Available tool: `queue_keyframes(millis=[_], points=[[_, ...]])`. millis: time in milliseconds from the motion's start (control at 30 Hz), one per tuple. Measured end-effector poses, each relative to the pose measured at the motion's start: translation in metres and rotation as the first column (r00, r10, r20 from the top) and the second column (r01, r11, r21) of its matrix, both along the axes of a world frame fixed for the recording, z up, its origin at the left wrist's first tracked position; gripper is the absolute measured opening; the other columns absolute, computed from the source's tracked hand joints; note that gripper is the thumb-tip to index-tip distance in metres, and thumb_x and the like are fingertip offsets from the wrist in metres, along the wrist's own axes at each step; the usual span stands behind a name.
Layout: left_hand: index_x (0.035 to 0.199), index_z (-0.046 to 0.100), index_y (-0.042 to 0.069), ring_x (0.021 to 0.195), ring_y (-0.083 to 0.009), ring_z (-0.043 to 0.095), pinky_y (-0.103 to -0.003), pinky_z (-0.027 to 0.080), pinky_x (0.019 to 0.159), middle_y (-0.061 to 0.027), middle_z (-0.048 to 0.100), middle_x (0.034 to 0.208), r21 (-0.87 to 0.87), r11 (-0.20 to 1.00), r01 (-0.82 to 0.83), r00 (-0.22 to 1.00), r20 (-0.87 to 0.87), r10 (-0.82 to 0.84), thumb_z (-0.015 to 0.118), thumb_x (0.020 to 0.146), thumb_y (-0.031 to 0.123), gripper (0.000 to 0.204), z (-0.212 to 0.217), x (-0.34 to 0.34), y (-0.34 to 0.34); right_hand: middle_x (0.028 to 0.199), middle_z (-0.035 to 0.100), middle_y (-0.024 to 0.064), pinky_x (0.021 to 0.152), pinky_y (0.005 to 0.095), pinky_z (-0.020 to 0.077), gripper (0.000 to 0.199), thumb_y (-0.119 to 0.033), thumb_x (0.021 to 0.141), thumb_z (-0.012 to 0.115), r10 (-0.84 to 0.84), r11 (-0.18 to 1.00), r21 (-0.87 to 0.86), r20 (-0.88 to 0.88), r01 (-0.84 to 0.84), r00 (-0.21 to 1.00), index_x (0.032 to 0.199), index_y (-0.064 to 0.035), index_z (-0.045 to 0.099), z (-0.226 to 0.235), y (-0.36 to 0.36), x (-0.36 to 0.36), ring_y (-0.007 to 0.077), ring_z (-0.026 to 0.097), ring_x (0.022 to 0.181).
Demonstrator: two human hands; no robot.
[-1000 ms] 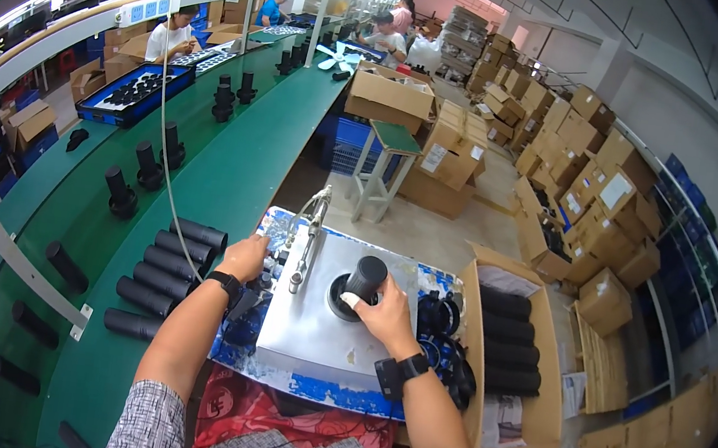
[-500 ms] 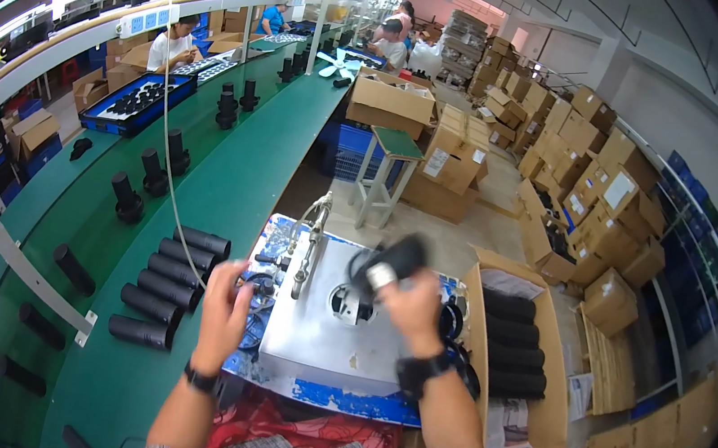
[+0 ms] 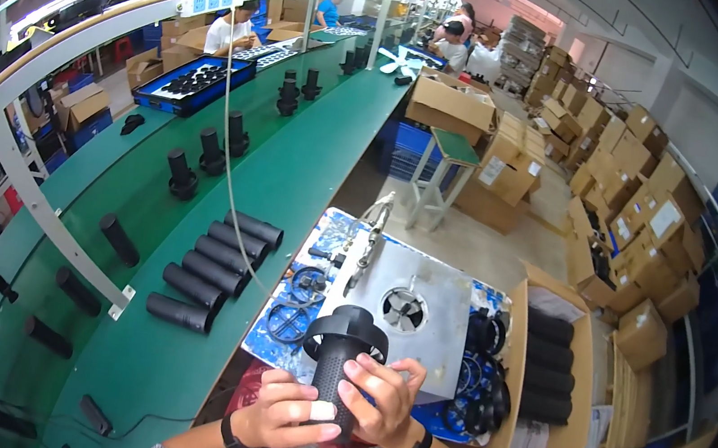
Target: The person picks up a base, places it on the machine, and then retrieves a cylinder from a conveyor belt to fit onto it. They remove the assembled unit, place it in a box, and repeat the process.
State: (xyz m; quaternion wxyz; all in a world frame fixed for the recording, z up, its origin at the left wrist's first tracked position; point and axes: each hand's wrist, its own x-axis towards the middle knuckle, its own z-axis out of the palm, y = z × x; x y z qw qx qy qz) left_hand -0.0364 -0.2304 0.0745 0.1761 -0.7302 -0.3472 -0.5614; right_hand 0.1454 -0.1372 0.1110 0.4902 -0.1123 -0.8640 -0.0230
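Observation:
Close to my body, a black perforated tube with a wide ring collar stands tilted between my hands, collar end up and away from me. My left hand is closed round its left side, a pale wrap showing on one finger. The fingers of my right hand press on its right side. Just beyond the tube is a metal box with a round opening that has vanes inside. A metal clamp-like fitting with a hose sits along the box's left side.
Several black tubes lie on the green bench at left, with upright black parts behind. Black rings lie right of the metal box, next to a carton of dark tubes. A cord hangs across the bench. Co-workers sit farther off.
My right hand has brought the black part from above the metal box back toward my body. My left hand, open before, now grips the tube too. The view has swung left.

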Motion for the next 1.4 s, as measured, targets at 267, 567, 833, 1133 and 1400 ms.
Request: queue_keyframes(millis=[267, 567, 833, 1133, 1400], points=[[0.125, 0.066, 0.021, 0.107, -0.0283, 0.058, -0.045, 0.045, 0.09, -0.0036, 0.063, 0.119, -0.082, 0.96, -0.267, 0.961, -0.095, 0.259, 0.083, 0.084, 0.023, 0.045, -0.004, -0.038, -0.009, 0.132, 0.07, 0.0095, 0.099, 0.0529, 0.0438, 0.04, -0.019, 0.091, 0.08, 0.041, 0.998, -0.05, 0.021, -0.04, 0.999, 0.127, -0.0153, 0.062, -0.015, 0.008, -0.033, 0.0272, 0.069, 0.119], [0.131, 0.064, 0.007, 0.113, -0.0416, 0.065, -0.054, 0.051, 0.091, -0.0178, 0.068, 0.125, -0.316, 0.33, -0.889, 0.421, -0.285, 0.861, 0.089, 0.076, 0.02, 0.062, 0.035, -0.354, 0.112, 0.133, 0.064, 0.0173, 0.096, 0.0452, 0.0554, 0.036, -0.003, 0.081, 0.086, -0.32, 0.789, -0.488, 0.191, 0.372, 0.928, 0.113, -0.0052, 0.069, -0.059, 0.004, 0.065, 0.0323, 0.069, 0.112], [0.153, 0.054, 0.009, 0.14, -0.0383, 0.056, -0.055, 0.05, 0.112, -0.0174, 0.061, 0.15, -0.365, -0.114, -0.924, 0.176, -0.672, 0.72, 0.079, 0.091, 0.034, 0.072, -0.105, -0.627, 0.096, 0.128, 0.065, 0.0123, 0.081, 0.0319, 0.0617, 0.026, 0.004, 0.088, 0.078, -0.633, 0.404, -0.792, 0.121, 0.459, 0.765, 0.113, 0.0004, 0.071, -0.072, -0.029, 0.155, 0.0216, 0.073, 0.099], [0.163, 0.045, 0.024, 0.138, -0.0375, 0.057, -0.055, 0.05, 0.108, -0.0129, 0.055, 0.156, -0.205, -0.168, -0.964, 0.001, -0.636, 0.772, 0.075, 0.1, 0.028, 0.07, -0.062, -0.492, 0.143, 0.114, 0.071, 0.0129, 0.077, 0.0391, 0.0599, 0.029, -0.007, 0.087, 0.081, -0.785, 0.053, -0.676, 0.427, 0.735, 0.448, 0.114, -0.0041, 0.072, -0.085, 0.017, 0.247, 0.0298, 0.073, 0.091], [0.137, 0.066, 0.0, 0.136, -0.0375, 0.054, -0.048, 0.042, 0.115, -0.0213, 0.057, 0.142, -0.294, 0.695, -0.656, 0.739, -0.068, 0.67, 0.065, 0.106, 0.012, 0.033, -0.007, -0.176, 0.035, 0.107, 0.073, 0.0155, 0.09, 0.0518, 0.0562, 0.035, -0.019, 0.088, 0.084, -0.822, 0.038, -0.375, 0.515, 0.926, 0.242, 0.117, -0.005, 0.069, -0.137, 0.057, 0.275, 0.0451, 0.069, 0.097]])
